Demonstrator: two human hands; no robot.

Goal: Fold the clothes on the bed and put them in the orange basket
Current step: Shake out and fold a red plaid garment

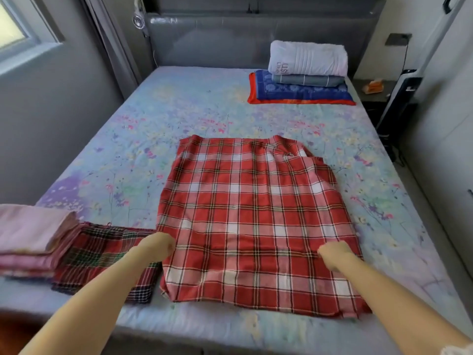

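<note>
Red plaid cloth (256, 213) lies spread flat on the near half of the bed (179, 111), its far right corner turned over in a small flap. A flowered pale-blue sheet covers the bed, and a grey padded headboard (230, 42) stands behind it.

At the head of the bed, on the right, three folded pieces are stacked: a white towel (309, 57) on top, a grey cloth (307, 80) under it, and a blue and orange cloth (302, 94) at the bottom. The towel carries grey lettering, turned sideways and too blurred to read.

At the near left edge sits a pink folded pile (30, 231), cut off by the frame, touching a dark plaid folded cloth (102, 252) that the left forearm partly hides.

The left grip (158, 245) is curled on the red cloth's left edge and the right grip (335, 254) on its right side — both pinching the fabric, fingertips hidden, both blurred.

A small orange box (375, 85) rests on a dark nightstand to the right, its label illegible.
</note>
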